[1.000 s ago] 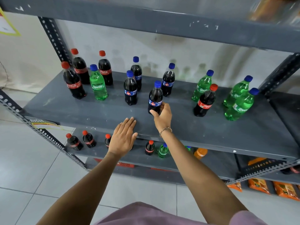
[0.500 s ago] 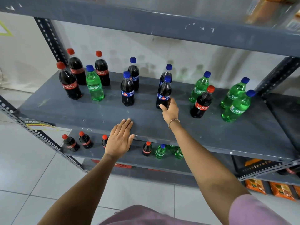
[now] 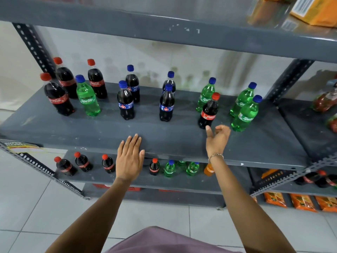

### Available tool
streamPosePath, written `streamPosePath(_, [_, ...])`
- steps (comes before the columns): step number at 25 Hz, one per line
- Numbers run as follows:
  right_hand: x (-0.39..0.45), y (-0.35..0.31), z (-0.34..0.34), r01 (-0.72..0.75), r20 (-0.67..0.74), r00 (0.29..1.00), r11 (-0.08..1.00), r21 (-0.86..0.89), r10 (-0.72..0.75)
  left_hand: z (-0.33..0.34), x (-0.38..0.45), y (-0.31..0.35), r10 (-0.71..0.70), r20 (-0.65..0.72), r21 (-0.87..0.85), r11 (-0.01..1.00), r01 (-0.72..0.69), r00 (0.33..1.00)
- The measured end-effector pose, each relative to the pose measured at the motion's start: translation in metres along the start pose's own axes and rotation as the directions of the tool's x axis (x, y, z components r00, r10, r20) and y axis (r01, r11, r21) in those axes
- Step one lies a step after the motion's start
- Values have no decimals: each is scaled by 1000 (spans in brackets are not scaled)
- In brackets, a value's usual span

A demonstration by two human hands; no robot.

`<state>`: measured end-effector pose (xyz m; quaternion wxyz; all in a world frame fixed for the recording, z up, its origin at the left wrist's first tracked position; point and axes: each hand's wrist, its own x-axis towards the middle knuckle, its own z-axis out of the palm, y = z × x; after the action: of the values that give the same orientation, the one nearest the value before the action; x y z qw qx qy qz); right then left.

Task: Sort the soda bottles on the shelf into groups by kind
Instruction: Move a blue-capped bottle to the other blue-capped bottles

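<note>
My right hand (image 3: 218, 138) is spread, holding nothing, just short of the stray cola bottle (image 3: 208, 111), so I should probably grip its middle, keeping clear of the green bottle (image 3: 246, 114) beside it.

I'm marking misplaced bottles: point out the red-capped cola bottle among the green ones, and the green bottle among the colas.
Red-capped cola bottle (image 3: 208, 114), head view, red label.
Green plastic Sprite bottle (image 3: 88, 100), head view, label.

Rear blue-capped bottle (image 3: 170, 81) half hidden
</note>
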<state>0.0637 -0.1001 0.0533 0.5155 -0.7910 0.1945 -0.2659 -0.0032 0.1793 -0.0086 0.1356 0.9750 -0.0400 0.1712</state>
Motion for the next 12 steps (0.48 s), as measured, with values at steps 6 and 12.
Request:
streamPosePath(6, [45,4,-14,-25,443,897,1000,11,18,3,-1,1,-28,5,7,1000,28,1000])
streamPosePath(12, [43,8,-8,-32,351,936,998,57,10,0,-2,-2,29,4,27,999,-29,1000])
